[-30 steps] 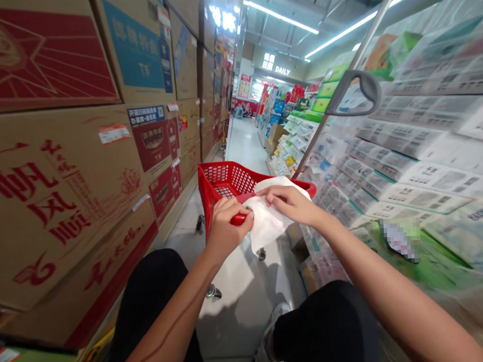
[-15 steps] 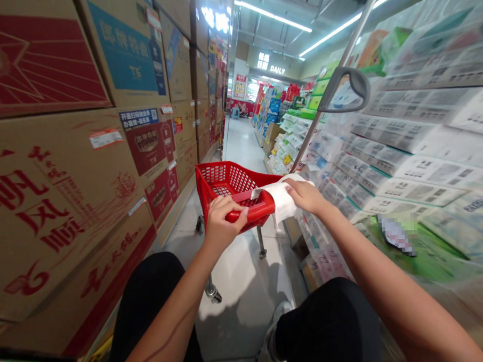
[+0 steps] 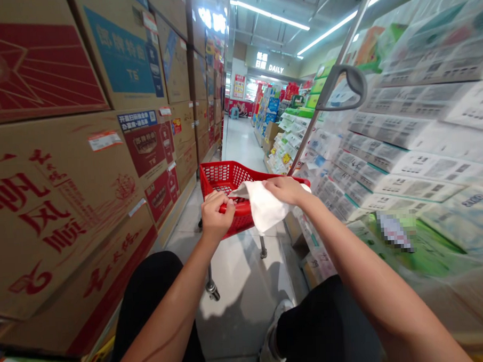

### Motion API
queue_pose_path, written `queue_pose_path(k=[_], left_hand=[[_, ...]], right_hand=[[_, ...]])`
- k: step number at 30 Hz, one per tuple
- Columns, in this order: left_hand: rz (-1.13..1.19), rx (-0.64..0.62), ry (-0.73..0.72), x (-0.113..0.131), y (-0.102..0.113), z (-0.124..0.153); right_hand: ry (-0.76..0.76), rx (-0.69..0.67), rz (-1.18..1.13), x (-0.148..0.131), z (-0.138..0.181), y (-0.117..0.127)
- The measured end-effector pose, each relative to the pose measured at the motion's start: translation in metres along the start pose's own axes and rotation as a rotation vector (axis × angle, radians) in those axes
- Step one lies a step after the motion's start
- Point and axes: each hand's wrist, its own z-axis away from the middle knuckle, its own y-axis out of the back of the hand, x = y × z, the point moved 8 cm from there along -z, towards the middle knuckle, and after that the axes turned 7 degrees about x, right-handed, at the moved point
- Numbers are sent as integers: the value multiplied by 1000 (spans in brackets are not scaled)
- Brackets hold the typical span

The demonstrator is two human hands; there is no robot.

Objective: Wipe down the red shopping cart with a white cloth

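A red plastic shopping basket cart [image 3: 241, 173] with perforated walls stands on castors in front of my knees. Near the left end of its red front bar, my left hand [image 3: 218, 214] is closed around the bar. My right hand [image 3: 284, 190] presses a white cloth [image 3: 264, 204] onto the rim farther right. The cloth drapes over the bar, and its lower edge hangs down the near side. The fingertips of my right hand are partly hidden against the cloth.
Stacked cardboard cartons [image 3: 58, 210] wall the left side. Plastic-wrapped paper packs [image 3: 408, 157] are piled on the right. A metal pole with a grey handle [image 3: 343, 88] slants up behind the cart. The tiled aisle [image 3: 239, 138] runs ahead.
My right hand has slid the white cloth leftward along the bar, closer to my left hand. My left hand still grips the bar, its fingers curled tighter.
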Motion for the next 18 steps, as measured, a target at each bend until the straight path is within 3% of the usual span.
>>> queue_pose_path(k=[3, 6, 10, 12, 15, 18], left_hand=[[10, 54, -20, -2, 6, 0], [32, 157, -27, -8, 13, -1], [55, 250, -23, -13, 12, -1], [65, 233, -27, -11, 5, 0], [73, 210, -11, -3, -7, 3], [83, 204, 33, 0, -14, 6]], right_hand=[[-232, -81, 46, 55, -2, -1], [-195, 54, 116, 60, 12, 4], [107, 345, 62, 5, 38, 11], [204, 408, 37, -29, 46, 11], [279, 345, 77, -79, 43, 3], [276, 216, 155, -105, 32, -7]])
